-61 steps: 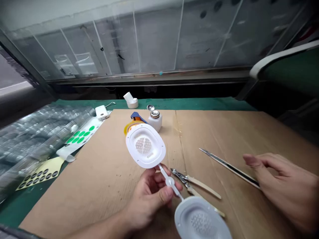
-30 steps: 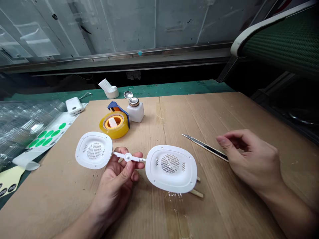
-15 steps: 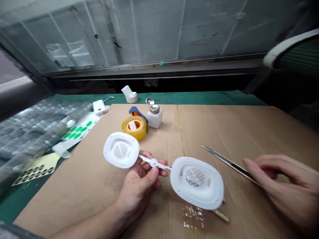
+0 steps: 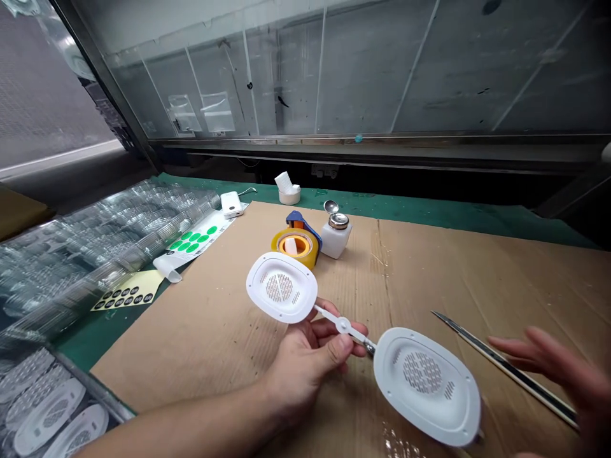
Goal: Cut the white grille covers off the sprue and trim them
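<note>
The left hand is clamped on a white plastic twin-cup part, with the thumb and fingers pinching the narrow bridge beside its round hub. The part is held over a cardboard-covered table. One perforated oval cup sits at 10 o'clock from the hand, and the other cup at 4 o'clock.

The right hand is open, its fingers spread apart and holding nothing. It is nearest to a long slim steel blade lying on the cardboard at the hand's 8 o'clock.

At 12 o'clock from the left hand stands a yellow tape roll in a blue dispenser, with a white dispensing bottle just beside it. A white power bank lies at 11 o'clock. A green-dot sticker sheet, a black-dot label sheet and clear plastic trays lie around 10 o'clock. A tray of white oval parts sits at 9 o'clock.
</note>
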Tool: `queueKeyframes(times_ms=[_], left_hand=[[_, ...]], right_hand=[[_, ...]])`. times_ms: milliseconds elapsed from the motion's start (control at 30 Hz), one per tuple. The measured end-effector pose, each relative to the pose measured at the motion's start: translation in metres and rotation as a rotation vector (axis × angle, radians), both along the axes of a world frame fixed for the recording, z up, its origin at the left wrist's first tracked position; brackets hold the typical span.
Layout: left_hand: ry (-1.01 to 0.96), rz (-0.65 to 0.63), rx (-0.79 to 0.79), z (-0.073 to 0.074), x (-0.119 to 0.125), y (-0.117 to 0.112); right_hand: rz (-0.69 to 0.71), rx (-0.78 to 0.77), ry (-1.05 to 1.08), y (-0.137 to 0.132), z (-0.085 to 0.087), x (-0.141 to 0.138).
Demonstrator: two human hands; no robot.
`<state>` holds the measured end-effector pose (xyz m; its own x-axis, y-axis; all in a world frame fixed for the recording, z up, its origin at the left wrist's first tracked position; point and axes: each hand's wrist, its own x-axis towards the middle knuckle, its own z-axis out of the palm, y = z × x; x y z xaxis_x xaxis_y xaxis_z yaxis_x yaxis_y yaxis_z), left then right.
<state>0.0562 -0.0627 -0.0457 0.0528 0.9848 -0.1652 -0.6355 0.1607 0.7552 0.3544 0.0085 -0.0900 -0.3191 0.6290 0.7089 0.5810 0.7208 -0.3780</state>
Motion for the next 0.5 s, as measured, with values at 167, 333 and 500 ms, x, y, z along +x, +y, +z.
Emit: queueKeyframes(times_ms=[167,333,500], left_hand=[[0.035,-0.026,-0.017,0.001,0.004,-0.001],[0.169,-0.173,-0.064,0.005,0.005,-0.005],[0.668,-0.271,0.134,0.018,-0.014,-0.018]], right_hand=[[0.085,0.035,-0.273,-0.032,0.033,-0.06],[0.075,0.027,-0.25,-0.043,0.043,-0.08],[0.008,0.007,-0.217,-0.037,0.052,-0.059]])
